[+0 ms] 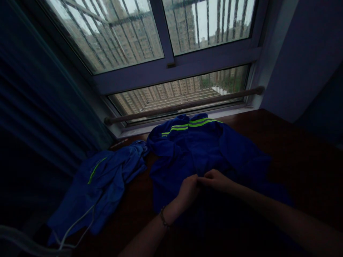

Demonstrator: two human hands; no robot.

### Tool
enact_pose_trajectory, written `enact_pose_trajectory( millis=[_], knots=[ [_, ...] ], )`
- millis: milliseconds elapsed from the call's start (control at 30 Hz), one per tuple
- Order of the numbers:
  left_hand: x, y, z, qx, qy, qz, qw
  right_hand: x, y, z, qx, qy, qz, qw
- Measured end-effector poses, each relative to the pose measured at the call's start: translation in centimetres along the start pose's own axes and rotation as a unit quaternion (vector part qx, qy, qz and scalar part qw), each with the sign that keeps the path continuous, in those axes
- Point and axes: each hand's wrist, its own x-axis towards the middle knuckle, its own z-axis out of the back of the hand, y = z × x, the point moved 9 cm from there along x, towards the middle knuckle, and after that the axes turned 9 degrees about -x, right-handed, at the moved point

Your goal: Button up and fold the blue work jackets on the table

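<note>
A dark blue shirt point(203, 150) with neon yellow-green stripes on its collar lies spread on a dark wooden table point(294, 150), collar toward the window. My left hand point(189, 189), a bead bracelet on its wrist, and my right hand point(215, 179) meet over the middle of the shirt's front. Both hands have their fingers pinched together on the shirt's fabric. The scene is dim, so what exactly sits between the fingertips is hard to make out.
A second, lighter blue garment point(102, 185) with a yellow-green stripe lies crumpled at the table's left, a white cord point(77, 225) trailing over it. A wooden pole point(184, 105) rests along the barred window's sill. A dark curtain point(34, 107) hangs at the left.
</note>
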Motion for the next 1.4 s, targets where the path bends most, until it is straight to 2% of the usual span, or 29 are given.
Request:
enact_pose_trajectory(
  millis=[100,167,267,333,400,500,633,733,800,833,900,1000,1133,1267,1400],
  knots=[
    [-0.3,1.0,0.2,0.037,-0.028,0.015,0.999,-0.8,1.7,-0.4,-0.124,-0.019,0.104,0.987],
    [-0.3,1.5,0.5,0.031,-0.052,0.027,0.998,-1.0,2.0,-0.4,-0.131,-0.019,0.122,0.984],
    [-0.2,1.7,0.9,-0.049,-0.082,0.032,0.995,-0.2,0.9,0.0,-0.003,0.012,0.070,0.997],
    [0.0,2.1,1.4,-0.133,-0.097,0.050,0.985,0.5,-0.2,0.6,0.115,0.015,0.021,0.993],
    [0.3,3.0,1.3,-0.241,-0.089,0.095,0.962,1.1,-1.5,1.4,0.202,-0.012,-0.021,0.979],
    [0.6,4.1,0.6,-0.409,-0.064,0.161,0.896,1.7,-3.0,1.7,0.264,-0.039,-0.059,0.962],
    [0.9,4.2,0.5,-0.544,-0.067,0.157,0.821,1.8,-3.1,1.6,0.314,-0.036,-0.051,0.947],
    [0.8,4.4,0.0,-0.582,-0.070,0.154,0.795,1.7,-2.2,2.0,0.381,-0.030,-0.027,0.924],
    [0.8,4.6,-0.3,-0.585,-0.074,0.160,0.792,1.5,-1.8,2.1,0.394,-0.024,-0.019,0.919],
    [0.8,4.7,-0.4,-0.582,-0.076,0.161,0.794,1.5,-1.8,2.1,0.377,-0.024,-0.019,0.926],
    [0.8,4.6,-0.4,-0.570,-0.080,0.155,0.803,1.3,-1.6,2.2,0.300,-0.035,-0.008,0.953],
    [0.7,4.5,0.0,-0.531,-0.094,0.145,0.829,0.7,-0.5,3.1,0.139,-0.103,0.052,0.983],
    [0.5,4.5,0.7,-0.478,-0.119,0.139,0.859,-0.5,1.5,4.2,-0.005,-0.199,0.130,0.971],
    [0.5,4.2,0.7,-0.470,-0.117,0.125,0.866,-1.4,2.4,4.4,-0.044,-0.242,0.167,0.955],
    [0.5,4.1,0.7,-0.470,-0.114,0.119,0.867,-1.7,2.7,4.3,-0.058,-0.259,0.179,0.947]
  ],
)
